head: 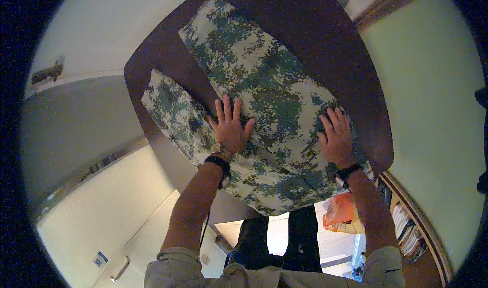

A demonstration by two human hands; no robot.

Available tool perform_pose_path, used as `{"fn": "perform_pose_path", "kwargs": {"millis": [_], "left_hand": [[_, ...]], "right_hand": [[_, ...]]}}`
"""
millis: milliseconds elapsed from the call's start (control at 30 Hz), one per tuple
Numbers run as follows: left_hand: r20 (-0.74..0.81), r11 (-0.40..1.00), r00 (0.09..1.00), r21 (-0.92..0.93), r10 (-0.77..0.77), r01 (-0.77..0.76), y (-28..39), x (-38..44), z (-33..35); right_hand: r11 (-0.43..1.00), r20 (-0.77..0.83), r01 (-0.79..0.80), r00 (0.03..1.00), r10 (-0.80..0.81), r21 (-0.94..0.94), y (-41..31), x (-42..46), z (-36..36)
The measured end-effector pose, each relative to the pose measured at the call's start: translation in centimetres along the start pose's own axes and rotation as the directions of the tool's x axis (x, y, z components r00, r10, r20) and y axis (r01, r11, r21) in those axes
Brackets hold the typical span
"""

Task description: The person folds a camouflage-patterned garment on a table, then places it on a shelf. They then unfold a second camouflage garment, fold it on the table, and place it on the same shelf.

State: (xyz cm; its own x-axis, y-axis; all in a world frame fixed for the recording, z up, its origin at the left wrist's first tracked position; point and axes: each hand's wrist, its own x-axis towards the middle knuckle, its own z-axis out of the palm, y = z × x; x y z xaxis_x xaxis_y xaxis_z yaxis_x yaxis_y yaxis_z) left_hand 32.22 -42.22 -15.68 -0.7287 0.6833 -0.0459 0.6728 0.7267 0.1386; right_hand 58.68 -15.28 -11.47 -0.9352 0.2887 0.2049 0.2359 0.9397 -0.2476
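Observation:
Camouflage-patterned trousers lie spread on a dark brown table, legs pointing to the upper left and the wider part hanging at the near edge. My left hand rests flat on the cloth where the two legs part, fingers spread. On the right side of the cloth lies my right hand, palm down near its outer edge, fingers slightly bent. Neither hand visibly grips the fabric. A watch and a black band are on my left wrist, and a black band is on my right.
White cabinet doors with a metal handle stand at the lower left. An orange and yellow bag is below the table at the right, beside a shelf holding a stack of papers or magazines. A pale green wall runs along the right.

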Motion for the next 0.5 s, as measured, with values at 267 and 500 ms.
{"fn": "perform_pose_path", "kwargs": {"millis": [267, 500], "left_hand": [[0.071, 0.997, 0.997, -0.076, -0.021, 0.026, -0.6, -1.1, -1.2], [0.148, 0.965, 0.964, -0.177, 0.222, -0.195, -3.5, -1.7, -3.3]], "right_hand": [[0.989, -0.051, -0.139, 0.989, 0.137, -0.052, -2.7, 3.9, -3.5], [0.856, -0.352, -0.507, 0.823, 0.445, -0.103, -5.7, 3.9, 2.1]]}}
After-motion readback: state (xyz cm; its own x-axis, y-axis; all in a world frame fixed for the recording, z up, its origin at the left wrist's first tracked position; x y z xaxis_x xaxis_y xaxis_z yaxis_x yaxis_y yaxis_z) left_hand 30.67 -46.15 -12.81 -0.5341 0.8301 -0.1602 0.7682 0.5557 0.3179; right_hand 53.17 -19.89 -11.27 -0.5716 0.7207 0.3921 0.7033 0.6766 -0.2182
